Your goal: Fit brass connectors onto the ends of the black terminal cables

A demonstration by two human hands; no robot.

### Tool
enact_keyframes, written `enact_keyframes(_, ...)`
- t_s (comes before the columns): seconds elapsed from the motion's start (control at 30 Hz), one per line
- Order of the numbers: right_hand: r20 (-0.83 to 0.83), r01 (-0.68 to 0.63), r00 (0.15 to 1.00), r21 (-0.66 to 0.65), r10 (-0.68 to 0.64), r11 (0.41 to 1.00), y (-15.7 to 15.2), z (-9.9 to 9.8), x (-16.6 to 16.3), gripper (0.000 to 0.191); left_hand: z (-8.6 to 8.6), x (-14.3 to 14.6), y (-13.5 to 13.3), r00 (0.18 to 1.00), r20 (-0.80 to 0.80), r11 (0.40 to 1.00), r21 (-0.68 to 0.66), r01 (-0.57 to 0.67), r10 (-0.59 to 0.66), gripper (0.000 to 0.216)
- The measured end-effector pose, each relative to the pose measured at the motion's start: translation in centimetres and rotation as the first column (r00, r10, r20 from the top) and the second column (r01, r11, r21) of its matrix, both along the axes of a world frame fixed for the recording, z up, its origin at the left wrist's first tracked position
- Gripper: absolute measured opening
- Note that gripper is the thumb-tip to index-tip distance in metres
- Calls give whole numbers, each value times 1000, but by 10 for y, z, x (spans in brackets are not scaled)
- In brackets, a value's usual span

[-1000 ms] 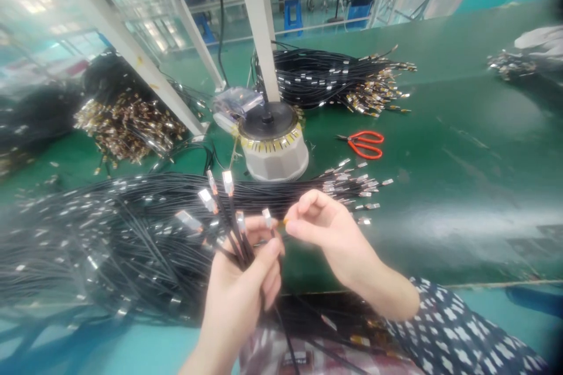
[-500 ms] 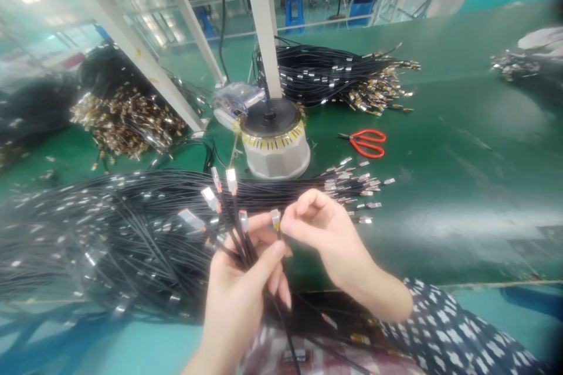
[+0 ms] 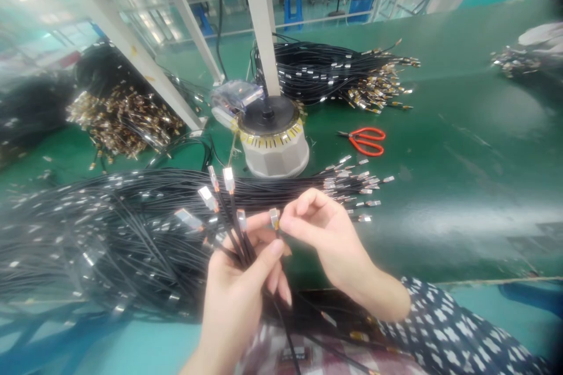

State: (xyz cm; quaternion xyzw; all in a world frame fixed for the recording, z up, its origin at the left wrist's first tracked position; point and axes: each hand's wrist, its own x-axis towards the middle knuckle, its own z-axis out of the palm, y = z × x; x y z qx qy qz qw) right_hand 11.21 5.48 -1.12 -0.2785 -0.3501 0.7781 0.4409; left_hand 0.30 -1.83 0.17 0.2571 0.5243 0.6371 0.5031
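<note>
My left hand (image 3: 240, 284) is closed around several black cables (image 3: 235, 225), whose silver metal plugs (image 3: 207, 198) fan out above the fingers. Between its thumb and forefinger stands one more cable, with a silver plug (image 3: 274, 215) and a yellow band of tape (image 3: 277, 225) at its base. My right hand (image 3: 328, 234) has thumb and forefinger pinched together right beside that taped plug; whatever lies between the fingertips is hidden. Behind my hands, a round grey tape dispenser (image 3: 277, 155) with a black top carries short yellow tape strips (image 3: 275, 139) around its rim.
A thick bundle of black cables (image 3: 132, 211) stretches across the green table (image 3: 461, 176) behind my hands. Red-handled scissors (image 3: 368, 142) lie right of the dispenser. More cable bundles sit at the back (image 3: 316, 73) and far left (image 3: 127, 123). White posts (image 3: 264, 29) rise from the table.
The view has shifted very slightly. Both hands keep almost the same pose, with the taped plug still at the right fingertips.
</note>
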Motion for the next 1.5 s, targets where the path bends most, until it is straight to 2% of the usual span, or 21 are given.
enact_keyframes(0.53, -2, 14, 1000, -1, -14, 1000, -1, -1, -3, 27, 2, 1, 0, 1000, -17, 1000, -6, -9, 9, 31)
enact_keyframes(0.87, 183, 188, 959, 153, -214, 970, -12, 4, -7, 25, -3, 6, -3, 996, -86, 1000, -15, -14, 12, 32)
enact_keyframes(1.13, 148, 183, 967, 172, -209, 968, -15, 3, -6, 25, 1, 9, 6, 994, -48, 991, -85, -104, 100, 18)
enact_keyframes(1.33, 116, 189, 971, 171, -210, 967, -12, 3, -6, 23, 3, 7, 6, 998, -30, 997, -49, -63, 62, 22)
enact_keyframes(1.5, 132, 146, 976, 187, -172, 971, -10, 1, -5, 20, 2, 1, 4, 999, 13, 994, -104, -46, 47, 19)
